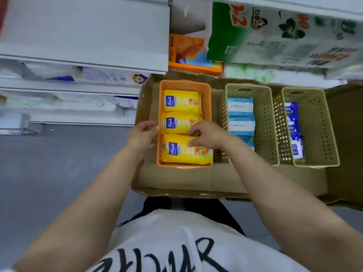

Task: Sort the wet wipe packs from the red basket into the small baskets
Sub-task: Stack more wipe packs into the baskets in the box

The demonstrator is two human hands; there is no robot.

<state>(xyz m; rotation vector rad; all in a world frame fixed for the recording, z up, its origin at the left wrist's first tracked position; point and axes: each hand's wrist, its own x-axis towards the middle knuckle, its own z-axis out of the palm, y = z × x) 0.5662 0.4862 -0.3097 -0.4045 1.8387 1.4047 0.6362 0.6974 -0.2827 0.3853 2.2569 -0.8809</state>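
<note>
An orange small basket [206, 95] holds three yellow wet wipe packs in a row. My right hand [208, 135] pinches the far edge of the nearest yellow pack [184, 154], thumb and fingers curled on it. My left hand [142, 135] grips the basket's left wall, fingertips over the rim. A beige basket [263, 122] to the right holds light-blue packs [240, 107]. A second beige basket [316, 130] further right holds dark-blue packs [293, 122]. The red basket is not in view.
All three baskets stand in a flat open cardboard box [176, 179] in front of me. White shelves [78, 36] with packaged goods rise at the left. An orange package [188, 54] and large tissue bags [284, 34] lie behind the box. Grey floor lies to the left.
</note>
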